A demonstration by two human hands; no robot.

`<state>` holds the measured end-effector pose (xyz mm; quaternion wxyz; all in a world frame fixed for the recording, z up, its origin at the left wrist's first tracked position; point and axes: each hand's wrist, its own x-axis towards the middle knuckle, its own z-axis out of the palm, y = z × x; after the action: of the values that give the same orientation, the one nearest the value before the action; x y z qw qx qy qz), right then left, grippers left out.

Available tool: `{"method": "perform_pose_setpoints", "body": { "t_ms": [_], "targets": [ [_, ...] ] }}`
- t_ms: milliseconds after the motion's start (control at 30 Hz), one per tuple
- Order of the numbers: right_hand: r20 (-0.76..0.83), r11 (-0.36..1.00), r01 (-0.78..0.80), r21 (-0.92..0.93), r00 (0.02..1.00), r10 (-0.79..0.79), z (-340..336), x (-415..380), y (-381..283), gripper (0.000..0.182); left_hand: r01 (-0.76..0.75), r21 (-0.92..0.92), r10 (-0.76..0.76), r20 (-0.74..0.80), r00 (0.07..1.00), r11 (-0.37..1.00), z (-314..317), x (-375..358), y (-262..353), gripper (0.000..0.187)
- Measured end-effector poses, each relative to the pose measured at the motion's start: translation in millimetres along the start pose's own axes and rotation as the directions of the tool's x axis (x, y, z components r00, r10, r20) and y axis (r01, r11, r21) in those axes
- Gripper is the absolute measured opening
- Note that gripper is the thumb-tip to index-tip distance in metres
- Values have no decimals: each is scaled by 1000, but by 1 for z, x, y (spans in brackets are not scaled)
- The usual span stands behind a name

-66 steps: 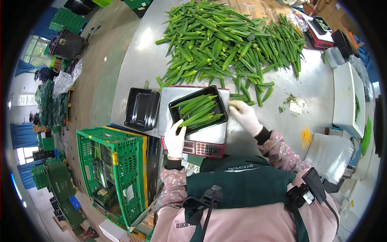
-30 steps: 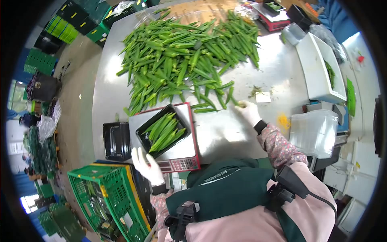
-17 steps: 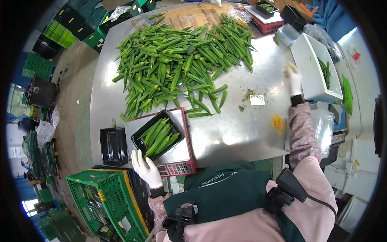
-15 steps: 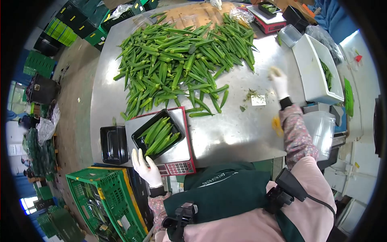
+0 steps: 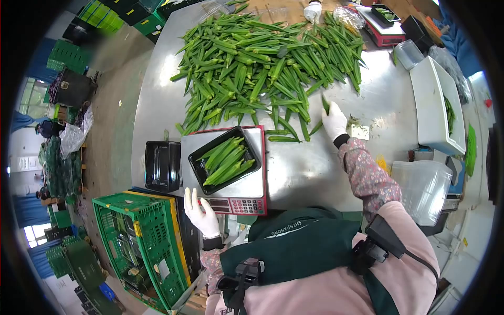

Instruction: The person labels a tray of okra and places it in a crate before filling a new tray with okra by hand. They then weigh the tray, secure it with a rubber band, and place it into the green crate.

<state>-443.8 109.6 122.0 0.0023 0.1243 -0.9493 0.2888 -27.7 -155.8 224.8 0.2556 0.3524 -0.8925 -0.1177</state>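
Note:
My left hand point(image 5: 203, 214), in a white glove, is at the front left corner of the scale point(image 5: 223, 139), with its fingers apart and nothing in them. On the scale's metal plate sits a black tray point(image 5: 196, 167) holding several green okra pods point(image 5: 228, 160). Over the table, right of the large okra heap point(image 5: 247, 68), my gloved right hand point(image 5: 334, 123) is closed round an okra pod point(image 5: 325, 103), whose tip sticks out past the fingers. Part of that pod is hidden by the glove.
Black trays point(image 5: 162, 167) stand left of the scale, above a green crate point(image 5: 152, 231). A white foam box point(image 5: 428, 100) and clear plastic lids point(image 5: 420, 189) line the right side. At the far edge is another person's gloved hand point(image 5: 313, 11), near a second scale point(image 5: 386, 37).
My right hand has come left and nearer, and an okra pod now shows in its fingers. My left hand stays open by the scale. The whole view has shifted.

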Motion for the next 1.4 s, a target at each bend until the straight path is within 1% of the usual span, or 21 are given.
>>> {"method": "perform_pose_setpoints", "body": {
  "t_ms": [33, 100, 133, 167, 233, 367, 500, 633, 733, 767, 833, 900, 933, 1033, 1100, 1167, 1200, 1233, 1300, 1333, 1400],
  "targets": [
    [6, 1000, 4, -1, 1000, -4, 2, -8, -1, 37, 23, -7, -23, 17, 1000, 1000, 1, -3, -4, 41],
    [-5, 985, -120, -123, 993, 120, 7, -29, -14, 74, 24, -13, -23, 17, 1000, 1000, 2, -6, -8, 38],
    [100, 964, -181, -194, 974, 203, 9, -36, -24, 101, 20, -11, -20, 11, 1000, 1000, 3, -6, -8, 37],
    [117, 969, -165, -184, 975, 188, 12, -42, -34, 101, 16, -7, -16, 3, 1000, 1000, 3, -5, -10, 36],
    [104, 935, -76, -346, 988, 118, 18, -49, -50, 103, 5, -10, -6, -33, 999, 1000, 3, 0, -14, 34],
    [144, 924, -61, -377, 982, 123, 34, -40, -63, 93, 15, -18, -16, -70, 997, 1000, -7, 7, -17, 34],
    [170, 918, -6, -397, 982, 81, 38, -48, -55, 70, 62, 22, -60, -105, 993, 998, -15, -8, -34, 32],
    [113, 921, -47, -387, 989, 98, 24, -83, -46, 67, 150, 19, -147, -109, 983, 989, -25, -33, -48, 32],
    [93, 992, -122, 36, 989, 118, 24, -96, -19, 66, 183, 16, -180, -102, 978, 983, -26, -49, -59, 32],
    [421, 718, -481, 503, 862, 283, 17, -95, -8, 60, 185, 19, -183, -93, 979, 983, -25, -52, -61, 31],
    [671, 138, -676, 724, 736, 88, -6, -100, -10, 51, 178, -30, -180, -102, 978, 984, -22, -53, -61, 32],
    [761, -216, -757, 616, 643, -85, -30, -108, -29, 48, 190, -49, -193, -89, 977, 981, -20, -50, -56, 32],
    [771, -330, -778, 534, 609, -187, -37, -111, -37, 50, 174, -51, -178, -85, 980, 983, -15, -48, -58, 32],
    [756, -436, -826, 358, 530, -384, -64, -119, -84, 52, 121, -66, -126, -75, 989, 990, -10, -36, -51, 31],
    [754, -423, -844, 330, 505, -420, -63, -121, -91, 53, 104, -87, -111, -73, 991, 991, -10, -29, -46, 31],
    [767, -232, -890, 393, 456, -452, -57, -119, -95, 54, 84, -111, -92, -72, 993, 990, -10, -25, -42, 29],
    [790, 4, -850, 526, 487, -372, -66, -120, -118, 49, 77, -119, -86, -78, 993, 990, -9, -25, -41, 29],
    [790, 4, -853, 521, 481, -380, -71, -120, -137, 49, 69, -126, -80, -84, 993, 990, -8, -25, -41, 29],
    [796, 528, -599, 602, 504, -336, -74, -114, -171, 43, 47, -123, -58, -87, 994, 991, -6, -26, -43, 30],
    [757, 613, -462, 641, 511, -407, -74, -112, -190, 39, 59, -128, -71, -88, 994, 990, -7, -25, -43, 30],
    [659, 659, -223, 718, 521, -542, -49, -111, -214, 38, 73, -137, -86, -89, 992, 988, -9, -25, -42, 30]
  ]
}}
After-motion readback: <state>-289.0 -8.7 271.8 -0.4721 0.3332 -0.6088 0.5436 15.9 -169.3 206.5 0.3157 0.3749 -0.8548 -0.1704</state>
